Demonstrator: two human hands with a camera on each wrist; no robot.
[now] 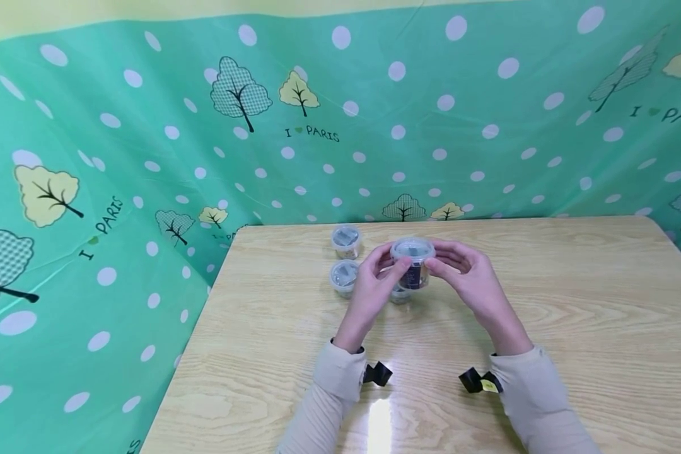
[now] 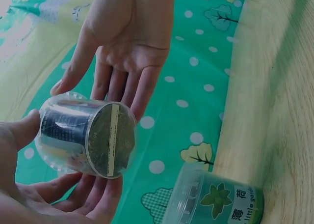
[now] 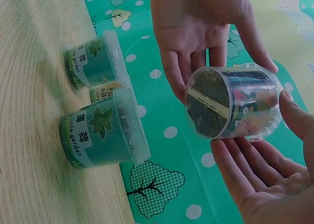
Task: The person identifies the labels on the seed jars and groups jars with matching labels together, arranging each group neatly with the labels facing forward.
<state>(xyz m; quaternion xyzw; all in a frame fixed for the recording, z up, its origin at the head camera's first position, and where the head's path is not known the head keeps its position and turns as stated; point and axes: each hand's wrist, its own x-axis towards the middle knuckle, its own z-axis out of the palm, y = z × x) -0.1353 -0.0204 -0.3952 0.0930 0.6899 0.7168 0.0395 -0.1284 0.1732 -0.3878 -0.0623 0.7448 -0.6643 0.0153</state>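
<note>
Both hands hold a clear, lidded plastic tub (image 1: 413, 275) above the table. The left hand (image 1: 371, 287) grips its left side, thumb toward me and fingers behind. The right hand (image 1: 475, 281) does the same on the right. In the right wrist view the tub (image 3: 255, 103) has a dark and colourful label, and its base shows dark contents crossed by a pale printed strip. Below the hands, a green-labelled tub (image 1: 400, 295) is partly hidden. Close to the left hand is another tub (image 1: 343, 277), with one more tub (image 1: 346, 243) behind it.
A wood-grain table (image 1: 261, 340) spreads beneath, with a green polka-dot cloth (image 1: 318, 69) behind it and on the left. Two standing tubs carry a leaf picture and "little garden" print, as on the nearer green tub (image 3: 98, 130). Each wrist wears a small black device (image 1: 381, 374).
</note>
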